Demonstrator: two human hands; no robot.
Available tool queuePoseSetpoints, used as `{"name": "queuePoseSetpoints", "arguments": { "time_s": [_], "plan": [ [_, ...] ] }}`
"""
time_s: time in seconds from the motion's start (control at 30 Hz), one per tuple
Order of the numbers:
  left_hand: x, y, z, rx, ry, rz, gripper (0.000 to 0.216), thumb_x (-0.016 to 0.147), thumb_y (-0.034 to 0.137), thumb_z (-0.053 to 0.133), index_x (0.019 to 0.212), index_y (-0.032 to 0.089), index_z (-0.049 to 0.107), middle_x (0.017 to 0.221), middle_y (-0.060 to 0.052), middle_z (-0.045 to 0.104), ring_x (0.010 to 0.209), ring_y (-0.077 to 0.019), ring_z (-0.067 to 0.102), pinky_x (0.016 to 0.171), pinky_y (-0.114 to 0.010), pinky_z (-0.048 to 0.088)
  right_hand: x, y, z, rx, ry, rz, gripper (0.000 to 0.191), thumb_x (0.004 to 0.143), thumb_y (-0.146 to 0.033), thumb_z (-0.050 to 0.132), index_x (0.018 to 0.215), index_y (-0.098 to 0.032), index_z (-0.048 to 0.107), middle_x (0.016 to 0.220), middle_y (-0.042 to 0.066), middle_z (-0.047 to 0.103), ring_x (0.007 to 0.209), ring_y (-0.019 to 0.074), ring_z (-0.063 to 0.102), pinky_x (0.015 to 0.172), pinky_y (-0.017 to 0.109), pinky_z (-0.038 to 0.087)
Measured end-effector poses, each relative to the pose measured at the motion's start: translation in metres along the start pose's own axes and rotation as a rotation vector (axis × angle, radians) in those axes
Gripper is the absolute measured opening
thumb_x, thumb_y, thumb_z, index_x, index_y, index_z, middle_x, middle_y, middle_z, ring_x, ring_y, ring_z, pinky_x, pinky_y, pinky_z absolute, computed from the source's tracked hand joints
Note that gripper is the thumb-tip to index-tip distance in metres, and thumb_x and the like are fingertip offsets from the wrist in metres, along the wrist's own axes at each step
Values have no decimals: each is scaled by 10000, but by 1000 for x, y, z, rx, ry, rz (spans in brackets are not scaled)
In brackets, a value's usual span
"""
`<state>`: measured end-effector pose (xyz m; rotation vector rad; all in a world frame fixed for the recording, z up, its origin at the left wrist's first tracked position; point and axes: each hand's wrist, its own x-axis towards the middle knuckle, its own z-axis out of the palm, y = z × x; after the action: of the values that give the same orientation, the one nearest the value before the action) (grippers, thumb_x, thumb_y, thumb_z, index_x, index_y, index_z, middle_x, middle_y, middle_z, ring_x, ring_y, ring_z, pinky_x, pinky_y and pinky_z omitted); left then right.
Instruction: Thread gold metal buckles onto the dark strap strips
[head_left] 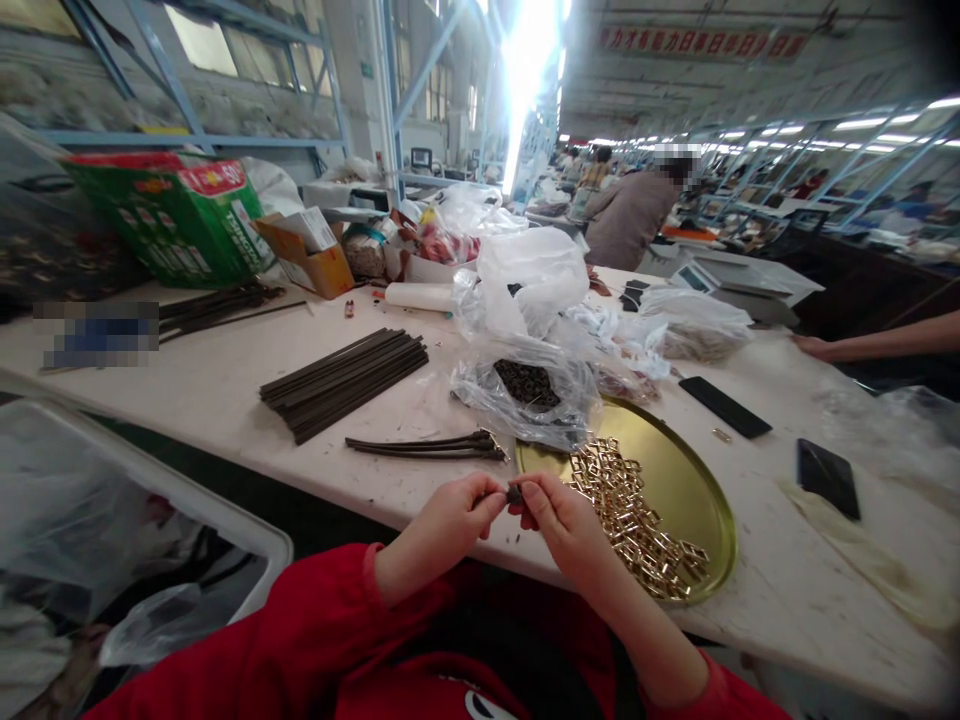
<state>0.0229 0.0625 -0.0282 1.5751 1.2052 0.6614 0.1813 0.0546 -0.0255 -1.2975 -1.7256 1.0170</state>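
My left hand [450, 520] and my right hand [559, 520] meet at the table's near edge, fingertips pinched together on a small dark part [514, 492]. Both sleeves are red. Just right of my right hand a round gold tray [694, 480] holds a heap of several shiny gold buckles [637, 520]. Beyond my hands lies a thin bunch of dark straps [431, 446], and behind it a larger pile of dark strips [345, 380]. An open clear bag with small dark pieces [527, 385] rests at the tray's far rim.
The white table [787, 580] carries two black phones [724, 405] [827, 477], plastic bags [532, 270], a green carton [180, 215] and a small cardboard box [315, 265]. Another person's forearm [877, 345] rests at the right edge. A person [637, 205] sits farther back.
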Motion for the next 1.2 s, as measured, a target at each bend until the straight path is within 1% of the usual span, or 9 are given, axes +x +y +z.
{"name": "queuePoseSetpoints", "arguments": {
  "time_s": [0.13, 0.27, 0.47, 0.57, 0.67, 0.73, 0.83, 1.07, 1.2],
  "plan": [
    [-3, 1, 1, -41, -23, -20, 265, 807, 380, 436, 708, 161, 548, 526, 58, 456, 512, -95, 413, 507, -207, 315, -5, 3, 3, -26, 11, -23, 215, 851, -342, 444, 860, -186, 591, 658, 3, 615, 551, 114, 553, 536, 231, 457],
    [-5, -2, 4, -79, -46, -44, 238, 809, 349, 430, 700, 163, 532, 524, 57, 452, 502, -92, 402, 510, -207, 316, -7, 14, 9, -84, 37, -31, 244, 876, -335, 401, 853, -178, 586, 621, -2, 575, 533, 112, 519, 534, 237, 430],
    [-4, -7, 5, -55, -14, -44, 254, 821, 347, 418, 665, 166, 503, 540, 46, 462, 527, -97, 416, 516, -211, 311, -11, 19, 20, 59, 55, 59, 266, 880, -376, 389, 876, -170, 557, 543, -31, 513, 473, 107, 473, 474, 225, 393],
    [-2, -6, 4, -62, -27, -26, 247, 827, 345, 414, 690, 166, 514, 547, 49, 459, 533, -95, 415, 522, -210, 313, -12, 16, 19, -20, 83, 24, 288, 886, -373, 369, 874, -177, 579, 578, -12, 541, 512, 118, 506, 512, 237, 411],
    [0, -5, 3, -68, -21, -8, 244, 829, 349, 423, 686, 168, 503, 545, 56, 452, 526, -89, 406, 518, -207, 309, -10, 16, 15, -104, 127, -49, 268, 860, -373, 424, 931, -186, 603, 702, 28, 607, 637, 149, 561, 601, 264, 440],
    [1, -5, 3, -62, -28, 2, 240, 829, 348, 429, 690, 168, 505, 544, 59, 450, 524, -87, 404, 519, -205, 308, -8, 17, 13, -104, 144, -41, 273, 850, -378, 440, 937, -185, 612, 717, 34, 612, 636, 152, 558, 598, 268, 439],
    [1, -5, 2, -45, -44, -4, 229, 834, 340, 419, 723, 171, 526, 554, 59, 459, 531, -87, 412, 527, -202, 312, -6, 19, 14, 15, 94, 51, 302, 857, -400, 415, 839, -176, 617, 616, 8, 567, 524, 126, 511, 517, 250, 414],
    [2, -8, 2, -2, -56, -43, 250, 827, 359, 412, 687, 173, 505, 548, 55, 472, 524, -93, 428, 502, -208, 304, -1, 21, 21, 391, 82, 242, 294, 751, -470, 562, 774, -178, 541, 572, -29, 535, 499, 101, 470, 502, 237, 394],
    [4, -10, 2, 23, -44, -62, 241, 816, 327, 400, 649, 173, 480, 541, 52, 468, 522, -99, 424, 505, -220, 301, -1, 21, 23, 452, 13, 284, 299, 743, -467, 574, 714, -178, 504, 553, -40, 509, 493, 89, 438, 499, 229, 367]
  ]
}}
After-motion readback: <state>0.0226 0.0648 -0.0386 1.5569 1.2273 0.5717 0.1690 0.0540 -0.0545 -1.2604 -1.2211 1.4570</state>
